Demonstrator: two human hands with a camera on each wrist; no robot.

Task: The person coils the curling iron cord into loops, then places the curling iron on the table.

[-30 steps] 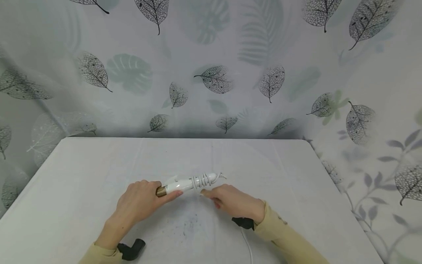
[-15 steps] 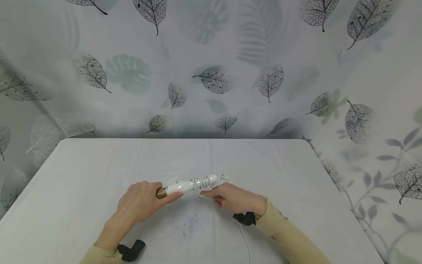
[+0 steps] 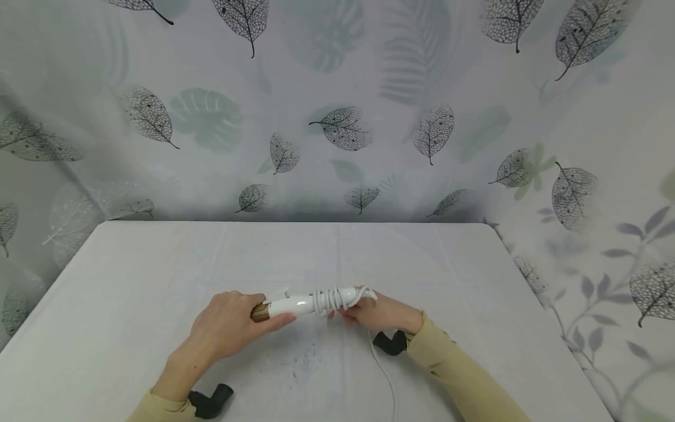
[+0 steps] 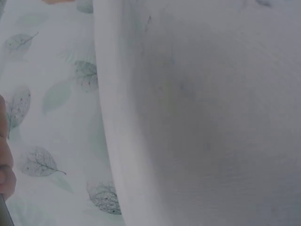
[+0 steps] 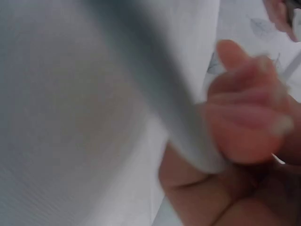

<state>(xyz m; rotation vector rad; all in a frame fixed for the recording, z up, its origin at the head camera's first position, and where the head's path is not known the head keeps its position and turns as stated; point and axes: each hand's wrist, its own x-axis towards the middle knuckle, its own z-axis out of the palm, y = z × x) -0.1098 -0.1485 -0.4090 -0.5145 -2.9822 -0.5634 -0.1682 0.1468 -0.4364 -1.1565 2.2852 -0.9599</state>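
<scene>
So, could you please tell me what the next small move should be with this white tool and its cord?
I'd probably have the right hand pass the cord once more around the white tool: several turns already circle it, the left hand grips the tool, and a loose length trails from the right hand.

Left hand [image 4: 5,157]: bent fingers partly in view, beyond the surface's edge
Rod [image 4: 3,216]: only a sliver, just below the fingers
Surface [image 4: 211,122]: white, its long edge slightly curved
Leaf prints [image 4: 40,162]: grey and green, past that edge
</scene>
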